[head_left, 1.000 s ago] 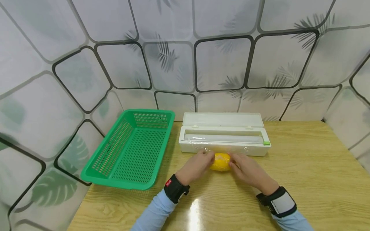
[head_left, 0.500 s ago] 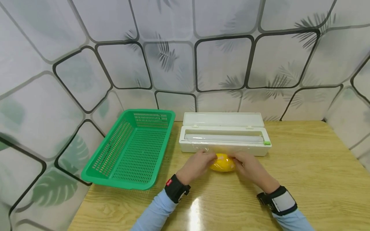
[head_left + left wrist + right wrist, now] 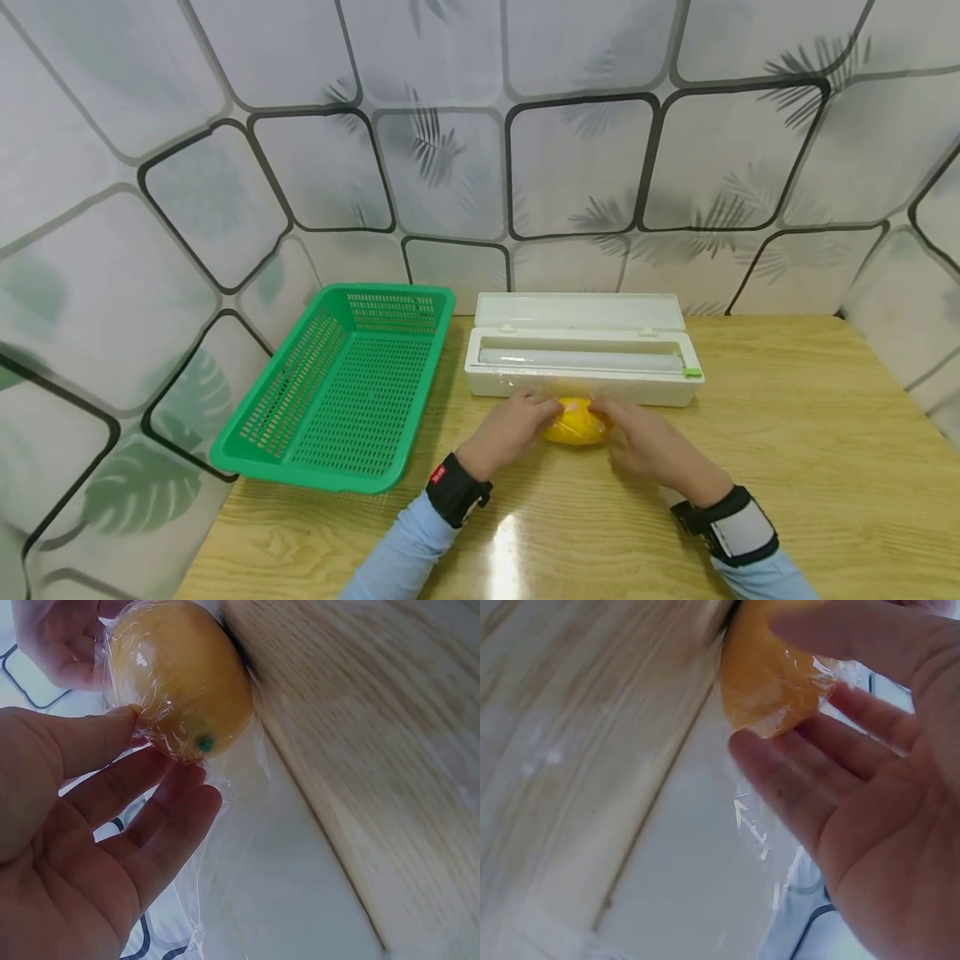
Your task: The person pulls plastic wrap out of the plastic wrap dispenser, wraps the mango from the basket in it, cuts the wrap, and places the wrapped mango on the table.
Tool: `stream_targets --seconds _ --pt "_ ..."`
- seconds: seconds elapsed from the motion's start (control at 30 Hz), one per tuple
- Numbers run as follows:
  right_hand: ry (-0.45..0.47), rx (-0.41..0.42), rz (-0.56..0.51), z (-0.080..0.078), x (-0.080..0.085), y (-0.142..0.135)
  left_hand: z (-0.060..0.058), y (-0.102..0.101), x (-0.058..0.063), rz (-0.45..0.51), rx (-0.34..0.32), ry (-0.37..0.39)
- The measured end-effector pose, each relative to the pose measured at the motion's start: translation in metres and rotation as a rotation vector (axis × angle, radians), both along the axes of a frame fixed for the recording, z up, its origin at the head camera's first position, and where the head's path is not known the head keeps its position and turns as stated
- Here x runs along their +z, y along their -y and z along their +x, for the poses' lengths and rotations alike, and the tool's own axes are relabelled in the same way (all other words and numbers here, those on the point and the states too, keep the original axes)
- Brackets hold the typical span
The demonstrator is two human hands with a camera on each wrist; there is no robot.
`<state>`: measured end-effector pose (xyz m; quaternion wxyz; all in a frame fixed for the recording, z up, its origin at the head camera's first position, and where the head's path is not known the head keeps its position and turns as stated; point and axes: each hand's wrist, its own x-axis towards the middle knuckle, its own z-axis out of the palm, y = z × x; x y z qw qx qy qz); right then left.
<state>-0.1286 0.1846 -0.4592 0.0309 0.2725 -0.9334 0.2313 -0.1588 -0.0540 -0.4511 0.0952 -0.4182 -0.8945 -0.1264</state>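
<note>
A yellow, lemon-shaped fruit (image 3: pixel 576 422) wrapped in clear cling film sits at the front of a white film dispenser (image 3: pixel 487 382). At its left end, my left hand (image 3: pixel 516 429) pinches the film between thumb and fingers. In the left wrist view a green spot shows on the end of the fruit (image 3: pixel 187 675), and loose film (image 3: pixel 196 919) trails below. My right hand (image 3: pixel 654 442) holds the wrapped right end. Seen from the right wrist, its thumb lies over the fruit (image 3: pixel 754 682), with the other fingers around the film at the end.
Behind the fruit, the dispenser's lid (image 3: pixel 581 312) stands raised, showing a film roll (image 3: pixel 581 360) and a green slider (image 3: pixel 692 372). A green perforated basket (image 3: pixel 429 375) stands on the left of the wooden table (image 3: pixel 795 433). Patterned curtain-like walls (image 3: pixel 577 167) enclose the back and sides.
My right hand has shifted its fingers around the right end of the fruit, moving off its side and back onto it. The left hand stays nearly still at the left end.
</note>
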Motion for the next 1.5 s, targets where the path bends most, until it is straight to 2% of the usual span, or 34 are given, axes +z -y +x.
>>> stream_targets --seconds 0.2,0.4,0.63,0.93,1.23,1.4,1.5 --pt "-0.114 -0.009 0.123 -0.001 -0.004 0.009 0.000 -0.001 -0.001 -0.019 0.003 0.000" --pt "-0.187 -0.020 0.131 -0.004 -0.009 0.012 0.000 -0.002 -0.001 -0.032 -0.007 -0.018" --pt "-0.172 0.003 0.068 -0.006 -0.008 0.008 -0.001 -0.002 0.000 -0.079 -0.006 -0.046" --pt "-0.130 0.005 0.040 -0.007 -0.008 0.004 -0.003 0.000 -0.001 -0.108 -0.036 0.075" --pt "-0.082 0.009 0.040 -0.009 -0.006 0.004 -0.004 -0.002 -0.004 -0.139 -0.014 -0.014" --pt "-0.074 0.026 0.011 -0.009 -0.006 0.002 -0.005 -0.003 -0.005 -0.139 -0.002 -0.031" --pt "-0.061 0.037 -0.016 -0.010 -0.006 0.001 -0.004 -0.004 -0.004 -0.140 0.005 -0.015"
